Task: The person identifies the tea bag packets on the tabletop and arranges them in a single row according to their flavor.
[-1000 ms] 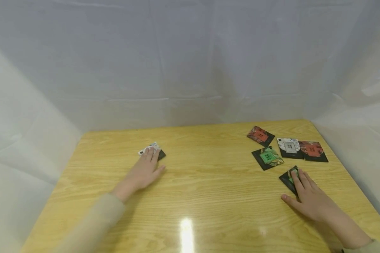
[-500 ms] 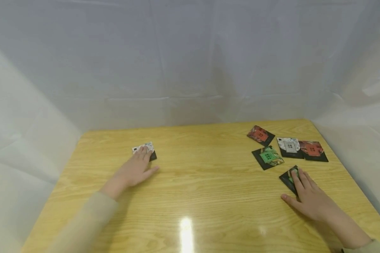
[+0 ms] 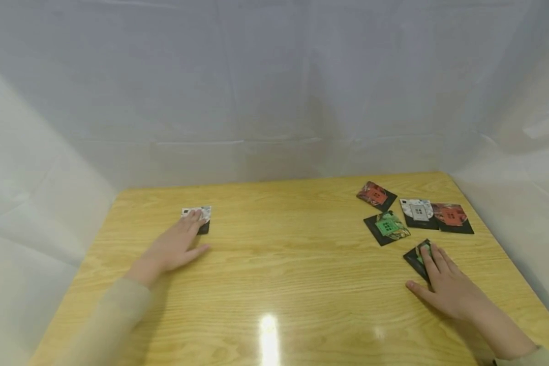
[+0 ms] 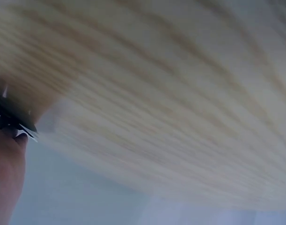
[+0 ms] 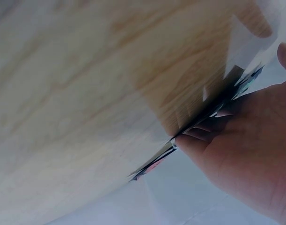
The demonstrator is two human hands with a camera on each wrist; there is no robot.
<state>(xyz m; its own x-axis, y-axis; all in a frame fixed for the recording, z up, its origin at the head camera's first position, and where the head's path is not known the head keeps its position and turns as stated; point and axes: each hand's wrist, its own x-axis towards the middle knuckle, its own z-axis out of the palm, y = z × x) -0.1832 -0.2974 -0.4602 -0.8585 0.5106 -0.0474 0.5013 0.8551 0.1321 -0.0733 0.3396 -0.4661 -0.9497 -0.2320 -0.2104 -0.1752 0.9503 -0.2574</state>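
Left hand (image 3: 171, 248), fingers nearly straight and gripping nothing, touches a white packet (image 3: 207, 214) at the table's (image 3: 293, 254) left, the right hand (image 3: 453, 291) likewise a green packet (image 3: 415, 260), so apparently one is set apart while four more packets (image 3: 419, 212) lie untouched at right.

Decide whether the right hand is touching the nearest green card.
Touching: in the right wrist view, fingers of the right hand lie against the green card, pressing its face.
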